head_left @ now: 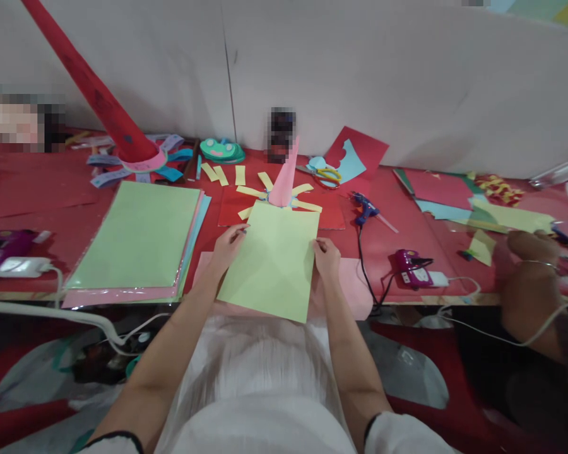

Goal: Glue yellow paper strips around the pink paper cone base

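A pale green sheet of paper is held up in front of me, tilted over the table's front edge. My left hand pinches its left edge, and my right hand pinches the right edge. Beneath it, pink paper shows on both sides. Just behind the sheet stands a pink paper cone with yellow paper strips spread around its base, on a red sheet. The sheet hides part of that base.
Left lies a stack of coloured paper near a tall red cone. Scissors and a blue glue gun lie right of the pink cone. A corded purple power adapter sits near the front edge. Another person's hand is at far right.
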A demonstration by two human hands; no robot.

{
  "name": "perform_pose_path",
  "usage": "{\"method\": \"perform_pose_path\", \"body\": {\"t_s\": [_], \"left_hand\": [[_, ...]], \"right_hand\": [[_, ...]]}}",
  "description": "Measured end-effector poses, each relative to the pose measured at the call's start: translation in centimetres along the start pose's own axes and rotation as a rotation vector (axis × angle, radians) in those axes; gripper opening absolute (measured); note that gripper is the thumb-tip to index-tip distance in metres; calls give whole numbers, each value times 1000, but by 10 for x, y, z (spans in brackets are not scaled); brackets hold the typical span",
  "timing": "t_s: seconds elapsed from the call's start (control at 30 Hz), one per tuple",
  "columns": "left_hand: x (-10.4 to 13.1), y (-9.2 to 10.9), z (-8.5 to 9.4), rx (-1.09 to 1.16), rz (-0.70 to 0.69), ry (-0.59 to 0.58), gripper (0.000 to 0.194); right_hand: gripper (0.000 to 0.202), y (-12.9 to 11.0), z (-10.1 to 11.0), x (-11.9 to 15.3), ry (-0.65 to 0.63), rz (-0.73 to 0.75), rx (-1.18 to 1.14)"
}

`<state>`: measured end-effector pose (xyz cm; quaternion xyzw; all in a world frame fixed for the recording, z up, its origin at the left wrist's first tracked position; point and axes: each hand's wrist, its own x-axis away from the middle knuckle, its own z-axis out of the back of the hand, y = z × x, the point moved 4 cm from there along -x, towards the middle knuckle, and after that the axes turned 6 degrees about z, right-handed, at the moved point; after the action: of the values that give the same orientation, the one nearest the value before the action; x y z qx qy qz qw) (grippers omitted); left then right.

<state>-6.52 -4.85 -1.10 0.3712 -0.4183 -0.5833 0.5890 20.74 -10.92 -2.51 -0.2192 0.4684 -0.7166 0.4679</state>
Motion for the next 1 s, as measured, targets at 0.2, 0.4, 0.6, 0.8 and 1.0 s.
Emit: {"method": "perform_pose_path", "body": {"t_s": [0.2,0.4,0.6,0.8,1.0], "left_hand": [[0,1,2,12,-37,4,28],[0,-1,2,75,68,45,25],[-16,3,3,34,126,-22,49],[-50,30,2,-170,-3,22,47],[-74,33,0,-301,-225,-173,43]], "right_hand": [[30,5,-2,0,-29,3,-63],[38,7,-4,-17,-57,-1,-119],[26,-7,-6,-68,-56,53,-15],[29,-5,-23,-89,-134,61,-136],[46,4,-31,-85,-205,46,-359]]}}
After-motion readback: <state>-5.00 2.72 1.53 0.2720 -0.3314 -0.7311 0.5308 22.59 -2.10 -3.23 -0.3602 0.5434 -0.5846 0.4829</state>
